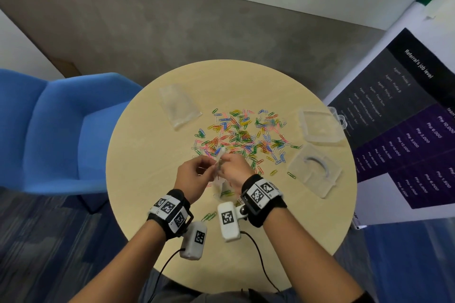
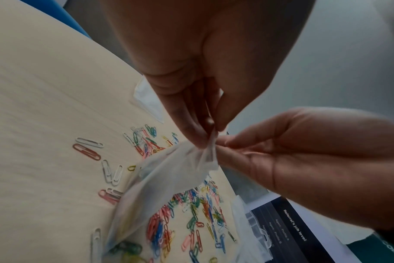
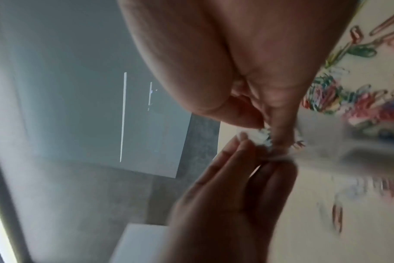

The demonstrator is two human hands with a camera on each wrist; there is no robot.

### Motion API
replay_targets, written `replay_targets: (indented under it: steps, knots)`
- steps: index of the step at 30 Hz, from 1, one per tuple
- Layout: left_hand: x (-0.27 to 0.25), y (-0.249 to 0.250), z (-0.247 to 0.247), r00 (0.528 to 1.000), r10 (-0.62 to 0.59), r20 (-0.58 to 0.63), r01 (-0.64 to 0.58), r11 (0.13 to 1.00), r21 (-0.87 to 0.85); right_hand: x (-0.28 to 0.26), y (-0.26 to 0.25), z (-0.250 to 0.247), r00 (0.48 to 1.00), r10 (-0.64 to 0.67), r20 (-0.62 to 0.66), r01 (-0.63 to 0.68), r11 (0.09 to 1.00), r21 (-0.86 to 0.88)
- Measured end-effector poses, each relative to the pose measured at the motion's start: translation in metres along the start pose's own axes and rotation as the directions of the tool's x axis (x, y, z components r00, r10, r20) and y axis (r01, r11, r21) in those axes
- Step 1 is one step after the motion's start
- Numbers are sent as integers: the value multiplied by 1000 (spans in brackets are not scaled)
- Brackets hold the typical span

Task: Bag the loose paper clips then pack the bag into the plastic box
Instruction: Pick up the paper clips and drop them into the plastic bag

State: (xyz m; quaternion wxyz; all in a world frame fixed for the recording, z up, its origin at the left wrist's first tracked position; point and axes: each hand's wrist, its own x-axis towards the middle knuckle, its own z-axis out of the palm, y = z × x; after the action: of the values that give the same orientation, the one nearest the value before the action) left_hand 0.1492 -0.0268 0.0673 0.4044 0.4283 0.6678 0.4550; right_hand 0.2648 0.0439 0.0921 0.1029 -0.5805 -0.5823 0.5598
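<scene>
Left hand (image 1: 194, 174) and right hand (image 1: 234, 170) both pinch the top edge of a clear plastic bag (image 2: 167, 179) at the desk's (image 1: 152, 204) 6 o'clock. Loose paper clips (image 1: 243, 135) lie centrally; apparently some sit inside the bag. Open plastic box (image 1: 317, 145) at 3 o'clock.

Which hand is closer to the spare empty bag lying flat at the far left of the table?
Left. The left hand is nearer the spare empty bag; the right hand sits further right.
</scene>
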Motion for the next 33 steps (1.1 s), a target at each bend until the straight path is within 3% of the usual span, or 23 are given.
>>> replay_targets:
  steps: [4,6,10,11,13,15,17,20,22,26,30,33]
  knots:
    - [-1,1,-8,999,-22,-29,20,999,-50,-3,-4,4,980,-181,-86,146,939,-312]
    - [0,-1,-16,997,-44,-59,39,996,-84,-7,-6,6,953,-289,-86,253,922,-293]
    - [0,-8,-39,982,-103,-158,78,985,-153,-1,-9,-4,925,-360,-125,368,928,53]
    - [-1,-10,-46,976,-116,-182,86,983,-165,5,-6,-7,917,-358,-174,372,927,53]
    - [-3,-16,-60,966,-132,-221,93,979,-181,24,5,-6,900,-388,-198,356,917,-181]
    - [-7,-19,-71,954,-149,-259,99,975,-197,42,18,9,915,-403,-2,342,779,-526]
    - [-10,-20,-80,940,-162,-299,100,972,-213,54,30,36,901,-337,274,425,551,-719]
    - [-16,-23,-90,926,-178,-332,98,965,-244,58,44,77,809,-282,516,583,266,-768]
    - [-19,-27,-98,917,-194,-349,105,960,-260,60,59,92,791,-235,565,605,157,-781]
    - [-23,-31,-107,899,-217,-381,111,953,-282,61,83,86,812,-217,541,573,127,-809]
    - [-19,-32,-100,892,-243,-382,114,937,-332,29,116,70,727,-248,640,671,56,-740]
    - [-11,-32,-87,894,-260,-364,126,927,-353,10,145,57,675,-396,622,712,131,-690]
